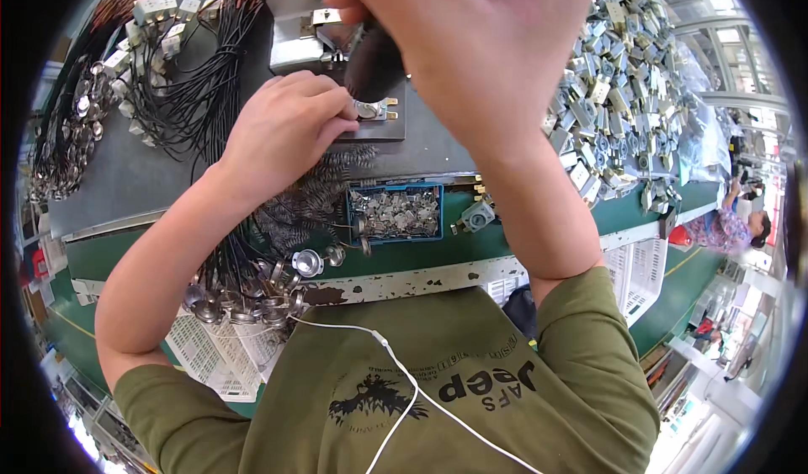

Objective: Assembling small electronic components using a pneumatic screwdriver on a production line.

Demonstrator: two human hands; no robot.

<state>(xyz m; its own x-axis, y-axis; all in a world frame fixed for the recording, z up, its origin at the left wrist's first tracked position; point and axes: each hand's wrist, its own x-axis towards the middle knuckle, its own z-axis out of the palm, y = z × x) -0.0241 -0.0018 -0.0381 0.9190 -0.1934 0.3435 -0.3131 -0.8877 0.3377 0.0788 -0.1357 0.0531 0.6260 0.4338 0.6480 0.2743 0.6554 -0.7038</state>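
My left hand (290,119) is closed, its fingertips pinching a small metal switch-like part (370,111) with brass blade terminals. That part rests on a dark metal plate (389,131) at the far middle of the bench. Above it, my right hand (497,41) is wrapped round a dark, elongated tool (376,63), whose lower end reaches down close to my left fingertips. The tool's kind is hard to tell, as the hand covers much of it. A metal fixture (295,52) stands just behind my left hand.
Black cables (220,70) with metal caps and white blocks lie left. Springs (316,201) are heaped near a blue tray (396,238) of small metal pieces. Many metal switch bodies (619,95) are piled right. One grey part (478,217) sits beside the tray. Another person (728,228) is far right.
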